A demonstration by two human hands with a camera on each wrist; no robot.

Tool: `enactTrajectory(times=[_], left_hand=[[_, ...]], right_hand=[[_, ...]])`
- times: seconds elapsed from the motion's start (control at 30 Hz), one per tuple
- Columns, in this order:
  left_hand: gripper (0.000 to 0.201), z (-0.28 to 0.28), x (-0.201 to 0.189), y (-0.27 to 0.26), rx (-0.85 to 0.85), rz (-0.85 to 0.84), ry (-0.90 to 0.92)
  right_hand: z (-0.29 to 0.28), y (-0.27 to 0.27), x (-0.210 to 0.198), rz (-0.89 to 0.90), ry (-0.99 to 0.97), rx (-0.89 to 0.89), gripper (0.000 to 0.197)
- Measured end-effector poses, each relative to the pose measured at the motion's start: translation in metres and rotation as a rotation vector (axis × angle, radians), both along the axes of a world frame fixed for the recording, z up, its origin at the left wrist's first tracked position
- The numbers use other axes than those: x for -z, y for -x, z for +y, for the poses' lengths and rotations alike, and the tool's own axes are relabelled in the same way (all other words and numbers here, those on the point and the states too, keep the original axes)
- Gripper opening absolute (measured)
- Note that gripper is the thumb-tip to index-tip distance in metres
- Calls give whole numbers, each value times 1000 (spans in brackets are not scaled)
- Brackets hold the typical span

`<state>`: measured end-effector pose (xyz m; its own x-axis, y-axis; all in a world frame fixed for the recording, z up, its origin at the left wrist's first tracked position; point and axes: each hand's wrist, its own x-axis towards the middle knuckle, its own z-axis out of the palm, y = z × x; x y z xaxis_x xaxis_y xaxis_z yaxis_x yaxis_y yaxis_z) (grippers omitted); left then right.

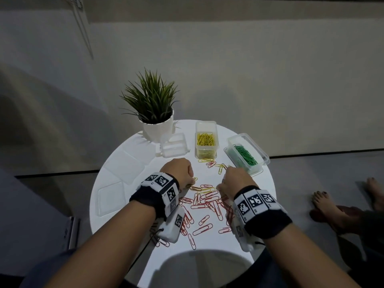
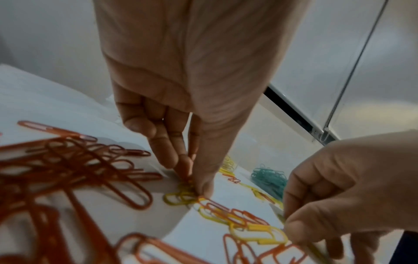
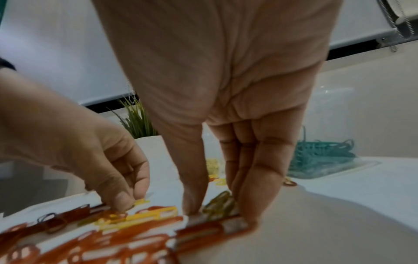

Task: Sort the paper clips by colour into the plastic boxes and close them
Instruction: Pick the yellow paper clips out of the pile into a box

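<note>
Red paper clips point(image 1: 207, 202) lie in a loose pile on the round white table point(image 1: 266, 188), with a few yellow paper clips point(image 1: 204, 190) among them. My left hand point(image 1: 192, 181) reaches down at the pile's far left; in the left wrist view its thumb and fingers point(image 2: 192, 185) pinch yellow clips point(image 2: 178, 198). My right hand point(image 1: 220, 188) is at the pile's far right, and its thumb and fingers point(image 3: 214, 210) pinch yellow clips point(image 3: 219, 201) on the tabletop. Behind stand an empty clear box point(image 1: 172, 149), a box of yellow clips point(image 1: 205, 140) and a box of green clips point(image 1: 247, 154), all open.
A potted plant point(image 1: 155, 121) stands at the table's back left. Two clear lids point(image 1: 124, 166) point(image 1: 112, 197) lie flat on the left side. More yellow and red clips point(image 1: 216, 166) lie in front of the yellow box. A person's bare feet point(image 1: 324, 202) are on the floor at right.
</note>
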<state>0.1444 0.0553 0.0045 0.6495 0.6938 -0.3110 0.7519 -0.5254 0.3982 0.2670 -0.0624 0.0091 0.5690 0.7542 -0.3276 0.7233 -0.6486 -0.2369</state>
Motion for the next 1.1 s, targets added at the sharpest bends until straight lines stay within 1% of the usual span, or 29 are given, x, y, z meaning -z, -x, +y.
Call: enactTrajectory(times=[0.17,0.3,0.37,0.4,0.47,0.57,0.63,0.7,0.73,0.77,0.8,0.83,0.9,0.93,0.97,1.03,1.07,1.1], left_hand=[[5,2,1,-1,26,-15,73],[12,4,6,4,67,-31,21],[14,5,6,9,22,-116,32],[13,5,4,11,-24,-200,80],[9,8,1,16,-132,-414,260],[17,9,-2,18,-267,-640,531],[24,6,-4,15,-383,-724,672],[25,1,-6,13,-478,-759,798],[21,0,-7,12,-501,-766,854],[17,0,-7,11,-495,-748,871],[15,1,-7,11,-441,-687,804],[14,2,-8,12,-341,-584,652],[13,2,-7,13,-105,-376,284],[12,2,-5,14,-20,-287,151],[12,2,-4,15,34,-201,68],[16,1,-1,16,118,-53,-26],[20,1,1,17,151,-9,-39],[22,0,3,17,170,6,-39]], right_hand=[[14,-5,3,-21,23,-3,24],[11,-9,6,32,-4,38,29],[9,-11,5,73,-19,52,34],[9,-11,5,88,-15,46,36],[9,-11,5,97,-3,23,34],[8,-11,6,123,-49,7,19],[5,-14,6,172,-148,16,8],[1,-16,6,229,-253,41,9],[-1,-17,7,246,-290,50,10],[-3,-18,7,267,-319,56,12],[-5,-19,8,298,-350,65,13],[-6,-20,9,329,-387,76,15],[-6,-21,9,384,-451,118,20],[-6,-20,9,429,-473,144,21],[-5,-19,9,499,-489,174,22],[-4,-17,9,602,-506,206,27],[-3,-17,10,597,-493,188,28],[-2,-17,12,538,-455,142,26]])
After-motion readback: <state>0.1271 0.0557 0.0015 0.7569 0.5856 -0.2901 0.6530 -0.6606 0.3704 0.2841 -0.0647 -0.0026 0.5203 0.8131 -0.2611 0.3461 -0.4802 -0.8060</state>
